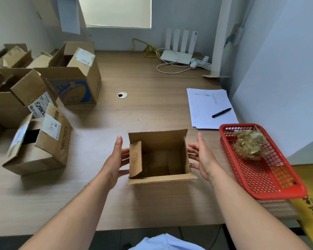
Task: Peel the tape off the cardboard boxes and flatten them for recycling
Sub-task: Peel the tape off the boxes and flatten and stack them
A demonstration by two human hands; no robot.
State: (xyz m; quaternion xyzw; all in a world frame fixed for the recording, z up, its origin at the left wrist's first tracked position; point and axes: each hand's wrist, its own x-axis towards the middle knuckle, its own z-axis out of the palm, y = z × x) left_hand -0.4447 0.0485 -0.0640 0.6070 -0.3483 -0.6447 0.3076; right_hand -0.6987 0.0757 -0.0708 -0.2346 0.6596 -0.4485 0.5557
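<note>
Now, small cardboard box (161,159): open, between hands.
Left hand (114,159): fingers straight, apart, beside left wall.
Right hand (204,157): same, right wall.

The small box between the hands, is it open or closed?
Open. The top flaps of the small cardboard box are unfolded, and its empty inside is visible.

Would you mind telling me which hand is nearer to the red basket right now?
Right. The right hand is open at the right side of the small box, just left of the red basket; the left hand is at the box's left side, farther off.
</note>
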